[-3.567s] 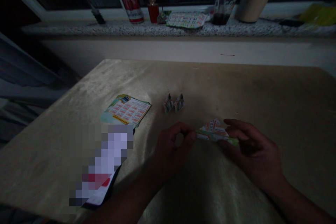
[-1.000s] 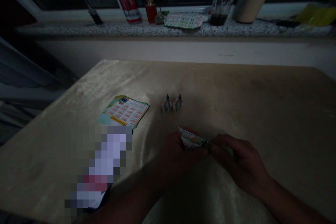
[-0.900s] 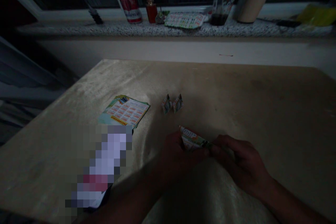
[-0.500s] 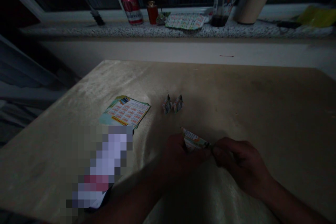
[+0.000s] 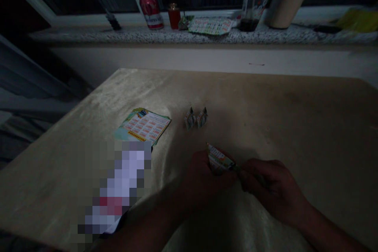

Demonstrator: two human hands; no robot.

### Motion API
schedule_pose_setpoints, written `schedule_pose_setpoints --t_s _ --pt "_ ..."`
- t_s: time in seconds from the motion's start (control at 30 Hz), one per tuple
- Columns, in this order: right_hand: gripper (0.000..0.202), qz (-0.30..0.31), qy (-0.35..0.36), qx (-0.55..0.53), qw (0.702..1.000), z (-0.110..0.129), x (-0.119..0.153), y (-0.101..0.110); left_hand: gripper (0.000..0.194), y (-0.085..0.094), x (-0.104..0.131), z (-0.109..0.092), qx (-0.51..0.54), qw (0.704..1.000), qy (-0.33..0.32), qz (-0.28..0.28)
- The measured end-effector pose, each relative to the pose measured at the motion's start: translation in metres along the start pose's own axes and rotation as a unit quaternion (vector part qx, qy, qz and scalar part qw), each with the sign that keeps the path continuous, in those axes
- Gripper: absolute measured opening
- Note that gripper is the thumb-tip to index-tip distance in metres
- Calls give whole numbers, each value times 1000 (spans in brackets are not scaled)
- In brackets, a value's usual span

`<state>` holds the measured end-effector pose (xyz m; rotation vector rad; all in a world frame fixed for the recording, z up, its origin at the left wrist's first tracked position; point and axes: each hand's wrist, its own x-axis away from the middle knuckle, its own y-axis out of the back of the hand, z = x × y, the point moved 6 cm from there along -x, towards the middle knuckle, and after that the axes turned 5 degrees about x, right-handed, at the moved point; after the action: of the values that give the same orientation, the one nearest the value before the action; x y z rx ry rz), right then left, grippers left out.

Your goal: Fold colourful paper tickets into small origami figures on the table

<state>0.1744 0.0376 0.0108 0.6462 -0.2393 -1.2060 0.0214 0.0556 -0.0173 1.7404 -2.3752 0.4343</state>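
Observation:
A printed, folded paper piece (image 5: 219,160) is gripped in my left hand (image 5: 199,179), thumb along its lower edge. My right hand (image 5: 270,183) pinches the right tip of the same paper, its fingertips meeting my left thumb. Two small folded paper pieces (image 5: 189,119) stand side by side on the table beyond my hands, their dark points upward. Left of these lies a stack of printed paper cards (image 5: 147,124). The fold under my fingers is hidden.
A blurred-out phone-like device (image 5: 121,185) lies left of my left forearm on the table (image 5: 280,106). Along the granite windowsill (image 5: 118,37) stand a red can (image 5: 151,12), a small red bottle (image 5: 174,17), a lidded cup (image 5: 251,6) and a beige cylinder (image 5: 291,0).
The whole view has shifted slightly, so everything sits a little further right. Both hands keep hold of the folded paper, with hardly any change in their pose.

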Motion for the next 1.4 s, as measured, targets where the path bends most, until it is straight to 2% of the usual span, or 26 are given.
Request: schedule_pose_setpoints --t_s 0.17,0.37,0.97,1.13,1.33,1.4 --pt "38 25 -15 -15 999 -2 -1 -2 14 -3 0 -6 21 1000 -17 16" --pt "39 44 -13 -30 999 -3 -2 -3 15 -1 0 -5 14 1000 -6 2" --pt "40 17 12 -16 1000 1 -2 0 17 3 0 -5 -8 1000 2 -5" --pt "39 30 -24 -32 999 -4 -1 -3 22 6 0 -1 -9 1000 0 -4" --pt "36 -10 9 -16 1000 1 -3 3 23 3 0 -1 19 1000 22 -4" --pt "33 -31 28 2 999 5 -4 7 24 2 -1 -5 52 999 2 -10"
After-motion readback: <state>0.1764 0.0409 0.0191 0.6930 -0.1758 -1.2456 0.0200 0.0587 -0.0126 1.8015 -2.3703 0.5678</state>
